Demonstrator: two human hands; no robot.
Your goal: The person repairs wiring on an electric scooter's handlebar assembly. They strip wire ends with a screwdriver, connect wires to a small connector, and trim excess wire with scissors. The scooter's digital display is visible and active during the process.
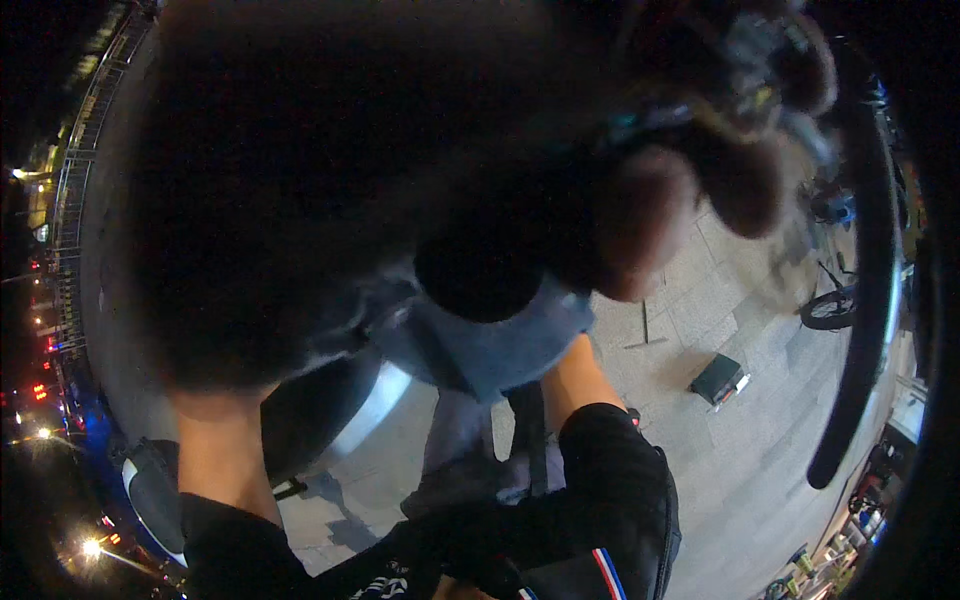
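We see both forearms raised toward a blurred handlebar (740,60), where the right hand (745,185) seems closed on a grip, the left hand hidden, the work apparently mid-course above the pavement (740,440).

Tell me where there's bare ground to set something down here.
Bare paving lies lower right, between the small black box and the black sleeve. A smaller bare patch lies by the scooter. Upper picture is crowded: a blurred hand, blue cloth, a bicycle.
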